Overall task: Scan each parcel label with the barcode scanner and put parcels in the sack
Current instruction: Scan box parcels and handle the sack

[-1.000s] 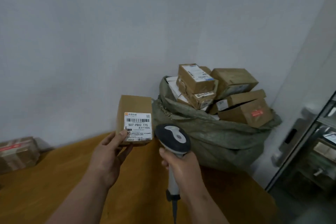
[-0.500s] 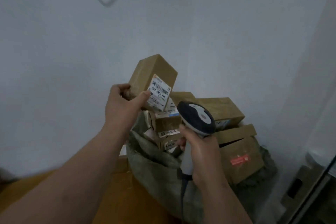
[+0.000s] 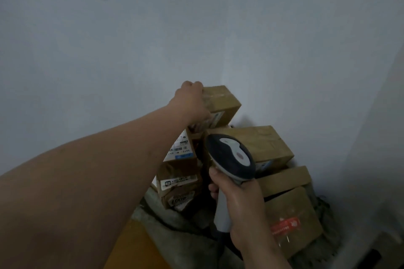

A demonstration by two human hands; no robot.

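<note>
Head view: left hand (image 3: 192, 102) grips parcel (image 3: 220, 102) atop sack pile; right hand (image 3: 242, 205) grips upright scanner (image 3: 229, 159).

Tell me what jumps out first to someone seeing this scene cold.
The left hand grips a brown cardboard parcel atop the heap of boxes in the grey-green woven sack at centre. Nearer, the right hand holds a dark-and-white handheld barcode scanner, head raised before the pile.

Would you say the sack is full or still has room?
Full: the sack is heaped with parcels well above its rim.
</note>
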